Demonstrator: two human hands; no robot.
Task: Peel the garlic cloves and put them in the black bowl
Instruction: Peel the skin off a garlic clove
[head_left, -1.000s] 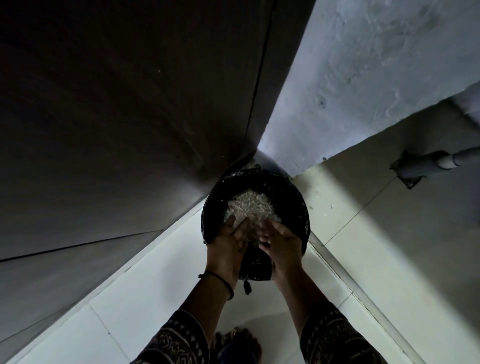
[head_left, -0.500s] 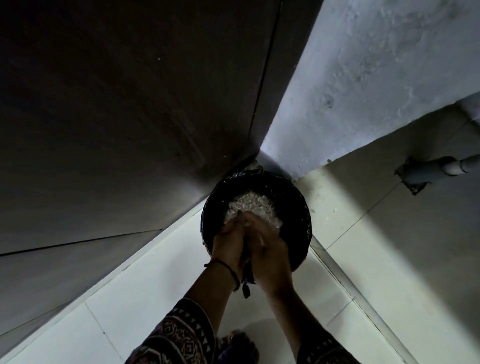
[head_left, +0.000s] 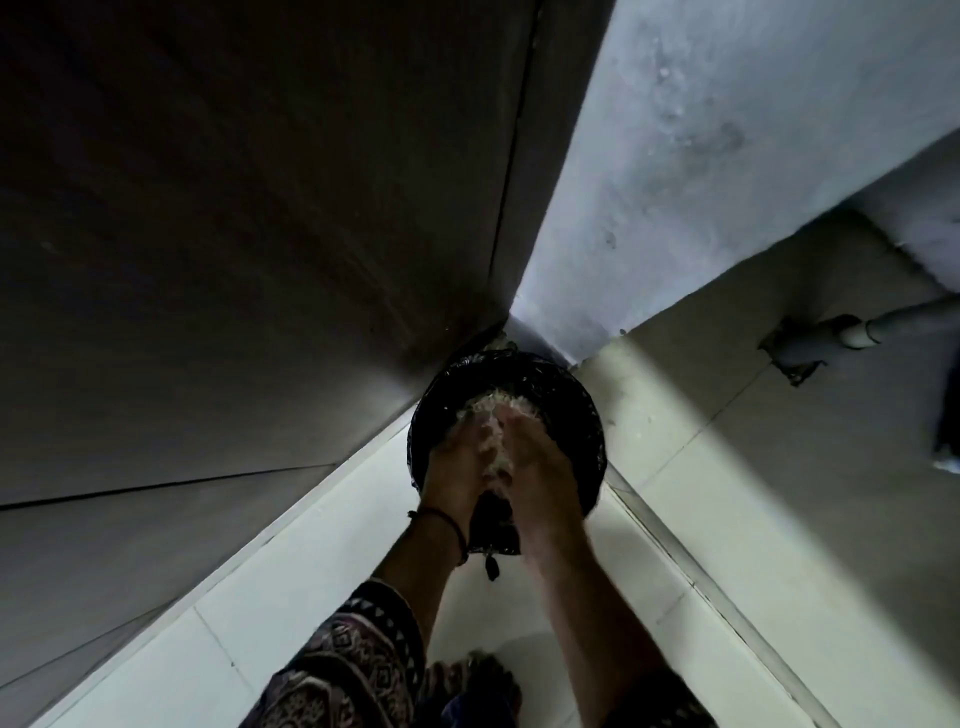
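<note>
Left hand (head_left: 457, 467) and right hand (head_left: 537, 467) pressed side by side, pale flakes between them. Blur hides whether either pinches anything. Beneath, a pale garlic heap (head_left: 493, 402) sits in the black container (head_left: 587, 415) at the floor (head_left: 311, 571) corner; cloves or skins, I can't tell. Risk: bits spilling past the rim, because the hands work over its near edge.

Fingers of the left hand (head_left: 457, 465) and right hand (head_left: 543, 467) blurred, pale scraps (head_left: 497, 453) between them indistinct.

Dim tiled floor (head_left: 311, 571), grey wall (head_left: 701, 156) (perhaps damp-stained).
</note>
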